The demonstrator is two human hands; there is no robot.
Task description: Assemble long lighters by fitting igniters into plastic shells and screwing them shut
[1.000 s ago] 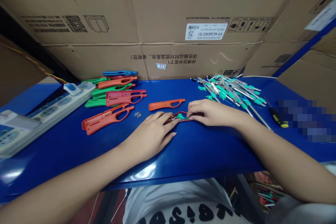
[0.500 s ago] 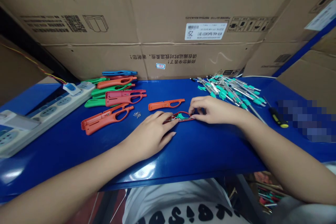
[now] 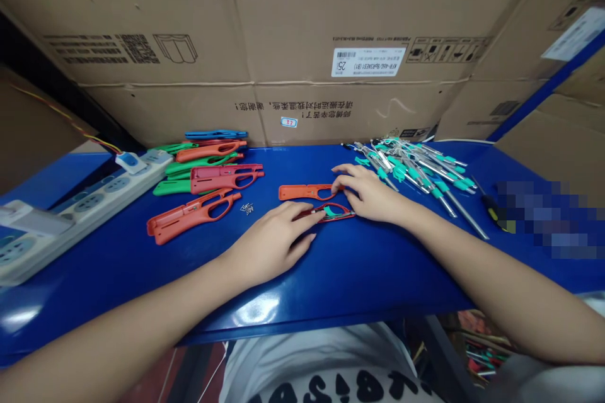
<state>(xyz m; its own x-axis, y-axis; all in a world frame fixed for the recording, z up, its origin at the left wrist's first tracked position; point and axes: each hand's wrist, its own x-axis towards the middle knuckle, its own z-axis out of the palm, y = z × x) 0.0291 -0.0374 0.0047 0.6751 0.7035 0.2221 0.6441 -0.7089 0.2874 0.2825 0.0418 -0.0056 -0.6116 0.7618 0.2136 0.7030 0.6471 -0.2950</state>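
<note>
My left hand lies over the red lighter casing half, its fingers and thumb holding the covered end against the table. Inside the red casing's loop sits a green trigger, and a bit of metal shows at the tip. Just behind it, my right hand has its fingers around the narrow end of an orange lighter casing half. That tip is partly hidden by the fingers. Several small screws are scattered left of my left hand.
More lighter casing halves in red, green and blue lie at the left beside a white power strip. A pile of metal lighter rods with green parts is back right, near a screwdriver. A cardboard box walls the back.
My right hand has left the red casing's tip and reached back to the orange casing half, which has slid slightly right. My left hand stays on the red casing.
</note>
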